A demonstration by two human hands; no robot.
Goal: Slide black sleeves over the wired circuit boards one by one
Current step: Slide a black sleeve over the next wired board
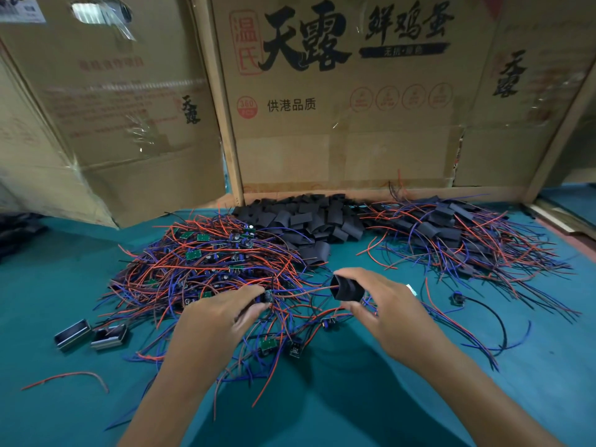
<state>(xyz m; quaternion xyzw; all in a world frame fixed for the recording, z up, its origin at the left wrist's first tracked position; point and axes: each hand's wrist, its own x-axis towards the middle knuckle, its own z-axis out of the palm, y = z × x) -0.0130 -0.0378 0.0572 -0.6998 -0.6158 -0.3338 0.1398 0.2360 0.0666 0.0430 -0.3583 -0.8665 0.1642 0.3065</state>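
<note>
My left hand [219, 314] pinches a small wired circuit board [268, 296] at the near edge of a big tangle of red, blue and black wired boards [206, 262]. A red wire runs from that board to the right into the mouth of a black sleeve [346, 288]. My right hand [383, 308] holds that sleeve between thumb and fingers, its open end facing left. A heap of loose black sleeves [306, 221] lies at the back middle. To the right lies a pile of sleeved boards with wires [458, 240].
Cardboard boxes [338, 101] wall off the back of the teal table [354, 398]. Two small metal-edged parts [92, 333] lie at the left. A stray red wire [69, 379] lies near the front left, and a loose board with a black wire [457, 298] at the right.
</note>
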